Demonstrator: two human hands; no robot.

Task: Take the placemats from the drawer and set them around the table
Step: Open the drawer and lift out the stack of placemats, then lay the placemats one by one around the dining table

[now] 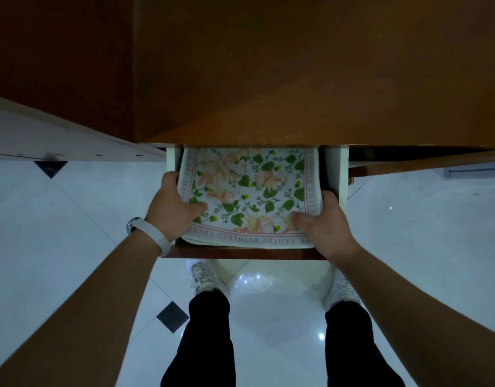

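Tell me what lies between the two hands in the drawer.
In the head view, only the floral placemats span the gap: the left hand grips their left edge, the right hand their right edge, inside the open drawer.

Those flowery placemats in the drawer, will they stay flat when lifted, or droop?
Probably droop: the placemats look like soft cloth, their left edge curling up where the left hand grips it. The right hand holds the opposite side, which should limit sagging. Being cloth, they seem unlikely to break.
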